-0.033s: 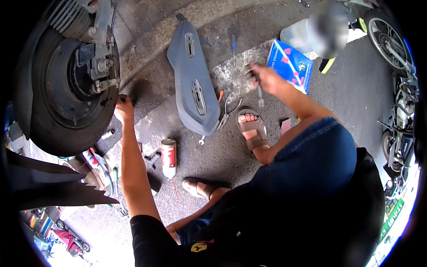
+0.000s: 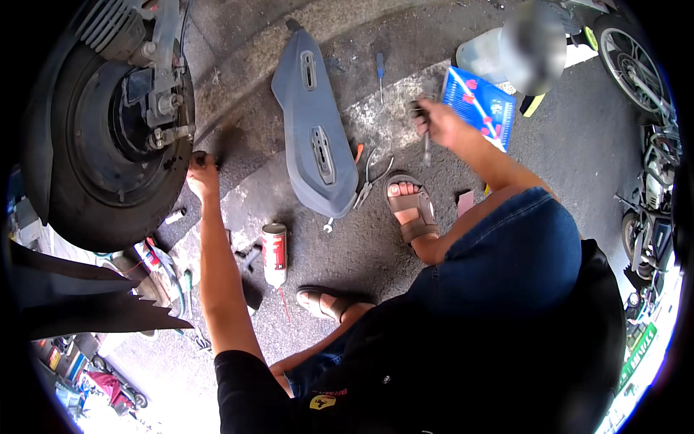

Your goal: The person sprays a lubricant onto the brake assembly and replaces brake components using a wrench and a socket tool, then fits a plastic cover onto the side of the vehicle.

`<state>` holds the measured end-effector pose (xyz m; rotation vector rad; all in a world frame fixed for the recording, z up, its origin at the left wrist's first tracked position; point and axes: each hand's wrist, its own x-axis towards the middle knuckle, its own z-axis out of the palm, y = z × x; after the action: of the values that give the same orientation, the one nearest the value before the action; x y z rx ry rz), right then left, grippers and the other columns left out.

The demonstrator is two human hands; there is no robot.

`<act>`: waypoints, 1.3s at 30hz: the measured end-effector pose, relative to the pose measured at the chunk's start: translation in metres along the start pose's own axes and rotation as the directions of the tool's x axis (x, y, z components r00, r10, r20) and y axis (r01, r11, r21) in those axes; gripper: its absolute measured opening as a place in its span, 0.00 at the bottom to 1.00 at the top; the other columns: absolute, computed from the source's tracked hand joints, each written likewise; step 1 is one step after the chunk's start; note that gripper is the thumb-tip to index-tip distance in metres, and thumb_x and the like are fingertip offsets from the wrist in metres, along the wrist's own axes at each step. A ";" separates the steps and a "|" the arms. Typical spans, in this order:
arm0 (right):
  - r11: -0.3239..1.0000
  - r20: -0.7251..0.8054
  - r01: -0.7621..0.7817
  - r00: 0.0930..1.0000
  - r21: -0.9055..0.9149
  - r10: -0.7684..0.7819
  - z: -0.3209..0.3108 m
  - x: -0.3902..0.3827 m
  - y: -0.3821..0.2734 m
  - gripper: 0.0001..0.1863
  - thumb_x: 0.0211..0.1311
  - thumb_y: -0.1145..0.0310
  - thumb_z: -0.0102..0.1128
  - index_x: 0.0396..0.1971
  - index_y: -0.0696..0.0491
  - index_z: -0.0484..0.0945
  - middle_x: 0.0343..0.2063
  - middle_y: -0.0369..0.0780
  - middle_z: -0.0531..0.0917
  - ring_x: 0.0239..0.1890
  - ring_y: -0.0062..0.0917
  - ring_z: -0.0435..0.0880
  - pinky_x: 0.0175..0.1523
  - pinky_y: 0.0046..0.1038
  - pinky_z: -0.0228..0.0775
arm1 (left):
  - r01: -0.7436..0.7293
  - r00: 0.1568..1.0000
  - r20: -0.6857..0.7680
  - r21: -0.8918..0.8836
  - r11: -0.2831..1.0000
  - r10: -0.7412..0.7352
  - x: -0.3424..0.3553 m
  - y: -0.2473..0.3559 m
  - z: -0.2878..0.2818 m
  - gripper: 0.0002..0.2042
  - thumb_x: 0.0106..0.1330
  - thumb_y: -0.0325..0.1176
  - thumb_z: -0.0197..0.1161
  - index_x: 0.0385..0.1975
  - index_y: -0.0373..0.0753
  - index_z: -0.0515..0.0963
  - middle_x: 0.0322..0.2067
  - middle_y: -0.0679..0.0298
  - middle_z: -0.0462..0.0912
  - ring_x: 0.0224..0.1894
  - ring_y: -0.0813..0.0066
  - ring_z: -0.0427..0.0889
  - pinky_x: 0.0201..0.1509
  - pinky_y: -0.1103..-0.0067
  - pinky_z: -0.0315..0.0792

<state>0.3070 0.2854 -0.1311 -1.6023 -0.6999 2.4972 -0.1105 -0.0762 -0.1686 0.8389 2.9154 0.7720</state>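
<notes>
My left hand [image 2: 202, 179] is closed beside the lower right edge of the black tyre [image 2: 155, 210]. A small dark thing shows at its fingertips, too hidden to name. Over the pavement on the right, my right hand [image 2: 439, 124] is closed round a slim grey hand tool [image 2: 426, 150], whose shaft hangs below the fingers; motion blurs its kind. Behind that hand lies a flat blue packet [image 2: 486, 101] with red and white marks. A long grey motorcycle side panel [image 2: 318, 123] with two slotted inserts lies on the ground between my hands.
A blue screwdriver [image 2: 380, 66] lies beyond the panel, pliers [image 2: 365, 192] and a wrench [image 2: 329, 226] near its lower end. A red and white spray can [image 2: 275, 253] stands near my left foot [image 2: 325, 304]. A pale bucket [image 2: 481, 58] and a parked motorcycle [image 2: 636, 69] are at right.
My right hand has moved slightly to the right with the grey tool. The blue packet has also shifted a little to the right. My left hand stays by the tyre.
</notes>
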 end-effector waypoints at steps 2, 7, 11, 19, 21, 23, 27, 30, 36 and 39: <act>0.990 -0.130 0.052 0.991 0.132 -0.035 -0.018 -0.005 0.001 0.09 0.71 0.64 0.42 0.34 0.53 0.68 0.24 0.38 0.74 0.21 0.23 0.70 0.26 0.29 0.67 | 0.037 0.998 -0.034 -0.224 0.974 -0.046 -0.026 0.024 -0.009 0.13 0.55 0.30 0.62 0.40 0.35 0.79 0.32 0.56 0.83 0.35 0.63 0.83 0.42 0.73 0.75; 0.970 -0.089 -0.179 0.982 -0.161 0.167 -0.018 -0.030 0.057 0.09 0.68 0.63 0.50 0.32 0.53 0.71 0.21 0.35 0.73 0.21 0.21 0.72 0.26 0.28 0.69 | 0.571 0.793 0.518 -0.815 0.096 -0.320 -0.097 0.073 -0.014 0.10 0.63 0.24 0.55 0.42 0.32 0.77 0.40 0.55 0.81 0.45 0.57 0.79 0.55 0.61 0.72; 0.745 0.207 0.144 0.978 -0.651 -0.008 0.038 -0.078 0.044 0.12 0.65 0.61 0.55 0.38 0.54 0.73 0.22 0.34 0.74 0.20 0.16 0.71 0.24 0.22 0.66 | 0.674 0.675 0.729 -0.672 -0.307 -0.113 -0.114 0.129 -0.007 0.09 0.63 0.27 0.57 0.41 0.33 0.75 0.41 0.52 0.80 0.45 0.60 0.79 0.57 0.63 0.72; 0.370 0.655 0.663 0.737 -0.651 -0.167 0.093 -0.069 0.068 0.16 0.64 0.58 0.57 0.43 0.55 0.77 0.23 0.36 0.82 0.23 0.19 0.78 0.30 0.24 0.69 | 0.538 0.745 0.605 -0.794 -0.285 -0.281 -0.130 0.171 -0.036 0.11 0.67 0.31 0.56 0.46 0.35 0.74 0.47 0.55 0.79 0.52 0.56 0.77 0.59 0.61 0.71; 0.251 0.674 0.705 0.709 -0.663 -0.209 0.099 -0.061 0.071 0.18 0.63 0.57 0.58 0.43 0.55 0.77 0.27 0.42 0.83 0.28 0.30 0.82 0.34 0.29 0.72 | 0.531 0.759 0.604 -0.790 -0.305 -0.242 -0.133 0.179 -0.037 0.11 0.67 0.31 0.55 0.46 0.34 0.73 0.48 0.54 0.78 0.55 0.56 0.75 0.59 0.61 0.71; 0.202 0.703 0.751 0.660 -0.629 -0.265 0.106 -0.064 0.065 0.19 0.62 0.56 0.58 0.44 0.56 0.77 0.29 0.46 0.83 0.30 0.37 0.83 0.37 0.33 0.73 | 0.509 0.768 0.592 -0.795 -0.330 -0.244 -0.134 0.193 -0.040 0.11 0.68 0.30 0.54 0.46 0.34 0.72 0.49 0.55 0.77 0.54 0.58 0.75 0.58 0.60 0.71; 0.124 0.753 0.789 0.613 -0.602 -0.239 0.111 -0.074 0.046 0.18 0.62 0.57 0.58 0.42 0.57 0.78 0.26 0.48 0.83 0.25 0.35 0.83 0.34 0.34 0.74 | 0.456 0.780 0.542 -0.835 -0.308 -0.313 -0.131 0.199 -0.039 0.10 0.67 0.29 0.56 0.45 0.35 0.72 0.45 0.58 0.78 0.45 0.62 0.79 0.56 0.62 0.74; 0.051 0.811 0.854 0.508 -0.517 -0.290 0.113 -0.077 0.045 0.17 0.62 0.59 0.59 0.42 0.57 0.78 0.22 0.47 0.82 0.21 0.30 0.82 0.31 0.32 0.73 | 0.464 0.795 0.552 -0.820 -0.335 -0.250 -0.132 0.197 -0.040 0.09 0.64 0.32 0.61 0.41 0.37 0.75 0.42 0.58 0.80 0.45 0.66 0.80 0.53 0.66 0.76; 0.780 0.641 0.300 0.750 -0.549 0.163 0.113 -0.085 0.029 0.12 0.66 0.61 0.54 0.40 0.54 0.78 0.19 0.35 0.77 0.13 0.16 0.71 0.17 0.21 0.58 | 0.459 0.820 0.563 -0.755 -0.468 -0.105 -0.136 0.212 -0.040 0.11 0.60 0.36 0.66 0.39 0.40 0.77 0.42 0.61 0.81 0.44 0.69 0.80 0.44 0.72 0.80; 0.853 0.601 0.129 0.762 -0.506 0.242 0.128 -0.087 0.035 0.11 0.66 0.61 0.54 0.37 0.55 0.76 0.19 0.33 0.74 0.11 0.12 0.66 0.14 0.17 0.51 | 0.446 0.848 0.523 -0.792 -0.417 -0.085 -0.132 0.223 -0.061 0.11 0.66 0.39 0.59 0.43 0.43 0.74 0.44 0.60 0.80 0.45 0.64 0.81 0.42 0.69 0.80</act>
<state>0.2385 0.1850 -0.0289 -0.7644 -1.5477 3.1053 0.1048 -0.0059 -0.0282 -0.1766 0.9186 2.1570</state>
